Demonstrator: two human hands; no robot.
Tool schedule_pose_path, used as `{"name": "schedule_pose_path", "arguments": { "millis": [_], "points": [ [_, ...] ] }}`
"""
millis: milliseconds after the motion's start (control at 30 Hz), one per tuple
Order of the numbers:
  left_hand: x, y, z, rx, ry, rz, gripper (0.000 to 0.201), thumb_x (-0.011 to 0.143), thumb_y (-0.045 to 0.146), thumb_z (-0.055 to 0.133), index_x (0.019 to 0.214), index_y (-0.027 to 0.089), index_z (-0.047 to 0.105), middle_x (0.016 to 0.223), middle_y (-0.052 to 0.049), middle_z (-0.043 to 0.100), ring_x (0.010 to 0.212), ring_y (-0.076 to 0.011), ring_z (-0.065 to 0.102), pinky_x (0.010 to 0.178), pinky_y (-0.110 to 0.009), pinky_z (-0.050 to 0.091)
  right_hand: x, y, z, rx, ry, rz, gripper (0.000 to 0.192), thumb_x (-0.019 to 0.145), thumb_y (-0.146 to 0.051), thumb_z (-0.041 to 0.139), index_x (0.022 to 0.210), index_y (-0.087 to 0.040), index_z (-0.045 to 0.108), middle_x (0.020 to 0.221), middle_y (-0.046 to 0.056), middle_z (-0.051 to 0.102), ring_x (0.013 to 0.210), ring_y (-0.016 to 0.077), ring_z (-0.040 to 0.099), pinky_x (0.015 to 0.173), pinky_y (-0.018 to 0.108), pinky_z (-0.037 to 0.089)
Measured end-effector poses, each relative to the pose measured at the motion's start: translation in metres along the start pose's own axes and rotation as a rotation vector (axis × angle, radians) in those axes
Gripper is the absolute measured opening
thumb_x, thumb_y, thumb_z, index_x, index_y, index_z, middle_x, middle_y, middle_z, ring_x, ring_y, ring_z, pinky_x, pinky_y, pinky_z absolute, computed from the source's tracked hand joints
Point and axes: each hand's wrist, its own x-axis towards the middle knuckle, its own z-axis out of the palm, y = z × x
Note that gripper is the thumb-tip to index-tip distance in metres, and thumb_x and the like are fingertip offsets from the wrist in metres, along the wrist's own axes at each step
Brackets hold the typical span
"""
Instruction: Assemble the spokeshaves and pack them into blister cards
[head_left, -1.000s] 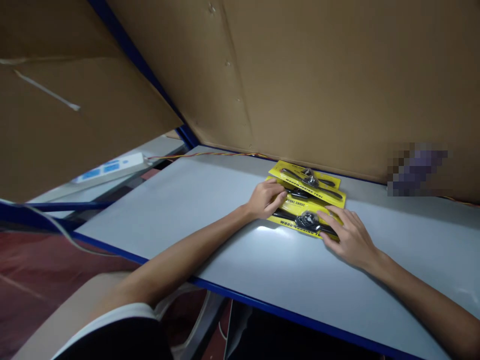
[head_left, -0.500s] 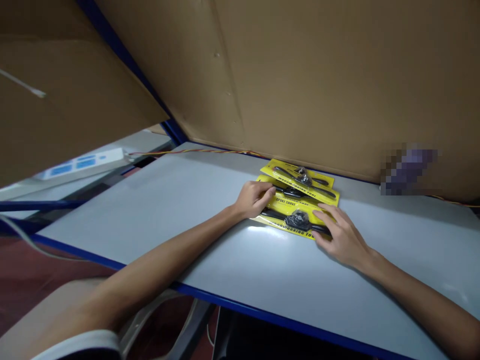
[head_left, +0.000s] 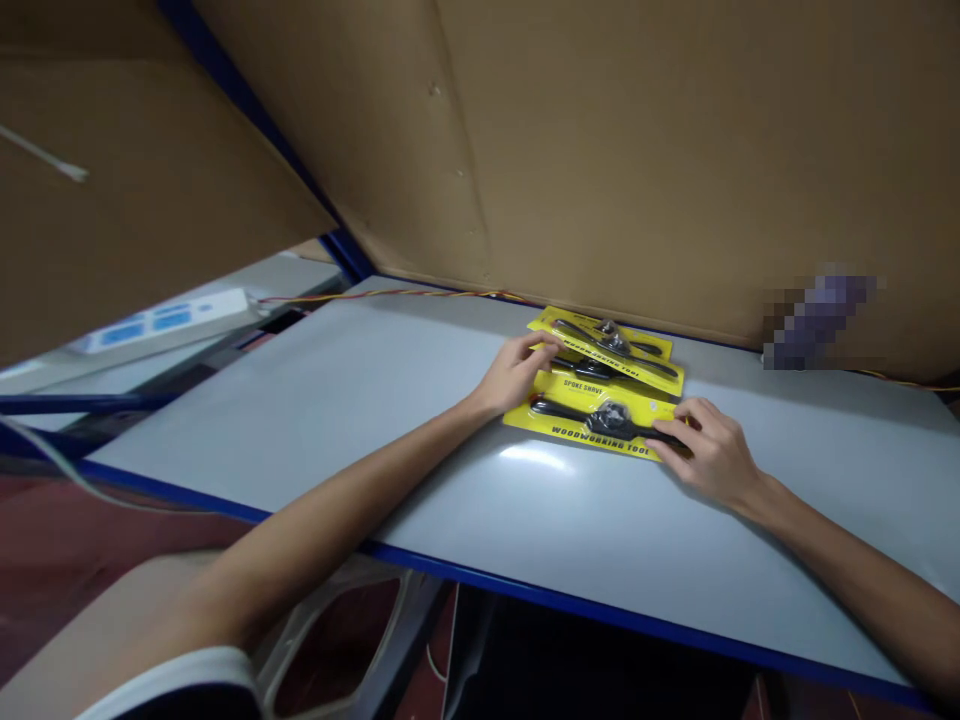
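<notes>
Starting at the far left, a white power strip point(head_left: 161, 325) lies on a separate lower surface, well apart from the work area. The grey table point(head_left: 375, 400) has a blue front edge running from lower left to lower right, with broad bare surface on the near side. The left hand point(head_left: 514, 375) rests at the left edge of the yellow blister packs point(head_left: 600, 395); its fingers are curled loosely together on the upper pack's corner. The packs lie stacked and fanned near the cardboard wall point(head_left: 637, 150), close to the table's rear edge. The right hand point(head_left: 712, 455) sits at the front pack's right end, fingers bent and pressing on the black tool handle. Bare table extends further right.
</notes>
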Motion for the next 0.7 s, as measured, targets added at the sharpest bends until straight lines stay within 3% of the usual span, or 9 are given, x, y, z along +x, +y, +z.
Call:
{"name": "schedule_pose_path", "arguments": {
  "millis": [100,167,233,367,433,567,700],
  "points": [
    [0.004,0.007,0.0,-0.359,0.039,-0.31,0.031,0.077,0.042,0.063,0.087,0.015,0.075,0.084,-0.006,0.076,0.08,-0.0226,0.07,0.073,-0.03,0.057,-0.001,0.002,0.002,0.071,0.008,0.023,0.014,0.102,-0.029,0.067,0.101,-0.017,0.075,0.094,0.009,0.063,0.085,0.0232,0.059,0.075,0.039,0.055],
    [0.003,0.009,0.0,-0.61,-0.005,-0.508,0.037,0.081,0.043,0.058,0.093,0.013,0.076,0.088,-0.011,0.079,0.083,-0.0273,0.074,0.073,-0.035,0.061,-0.001,0.004,0.001,0.095,-0.001,0.043,0.014,0.102,-0.028,0.066,0.101,-0.018,0.075,0.101,0.011,0.063,0.092,0.0255,0.06,0.08,0.043,0.057],
    [0.0,0.009,0.001,-0.806,-0.069,-0.616,0.041,0.085,0.041,0.053,0.099,0.01,0.075,0.087,-0.015,0.08,0.084,-0.0296,0.077,0.076,-0.039,0.064,-0.001,0.008,-0.002,0.087,-0.013,0.055,0.014,0.102,-0.028,0.065,0.098,-0.018,0.074,0.103,0.012,0.062,0.095,0.0265,0.06,0.081,0.043,0.056],
    [-0.008,0.005,0.006,-1.001,-0.196,-0.649,0.035,0.092,0.032,0.05,0.109,0.012,0.073,0.093,-0.014,0.082,0.09,-0.0283,0.08,0.09,-0.045,0.066,-0.002,0.016,-0.007,-0.017,-0.056,0.019,0.017,0.104,-0.03,0.062,0.095,-0.019,0.072,0.091,0.008,0.062,0.079,0.022,0.059,0.07,0.038,0.053],
    [-0.011,0.002,0.01,-1.012,-0.219,-0.666,0.032,0.096,0.029,0.049,0.112,0.013,0.071,0.095,-0.013,0.083,0.091,-0.0274,0.081,0.094,-0.048,0.066,-0.002,0.018,-0.007,-0.061,-0.074,0.025,0.016,0.104,-0.032,0.061,0.097,-0.02,0.07,0.099,0.01,0.068,0.082,0.0233,0.063,0.072,0.04,0.053],
    [-0.012,0.002,0.021,-0.943,-0.13,-0.62,0.021,0.099,0.019,0.053,0.111,0.01,0.068,0.094,-0.014,0.083,0.09,-0.0254,0.081,0.097,-0.049,0.066,-0.001,0.014,-0.002,-0.043,-0.094,0.109,0.011,0.1,-0.032,0.063,0.106,-0.022,0.063,0.121,0.015,0.072,0.104,0.0314,0.069,0.086,0.05,0.057],
    [-0.016,0.006,0.025,-0.886,-0.069,-0.574,0.016,0.102,0.015,0.054,0.1,0.01,0.069,0.088,-0.013,0.082,0.083,-0.0225,0.081,0.093,-0.044,0.068,0.0,0.008,-0.002,-0.028,-0.139,0.144,0.035,0.098,-0.036,0.066,0.127,-0.019,0.056,0.133,0.021,0.069,0.118,0.0381,0.068,0.095,0.059,0.058]
  ]
}}
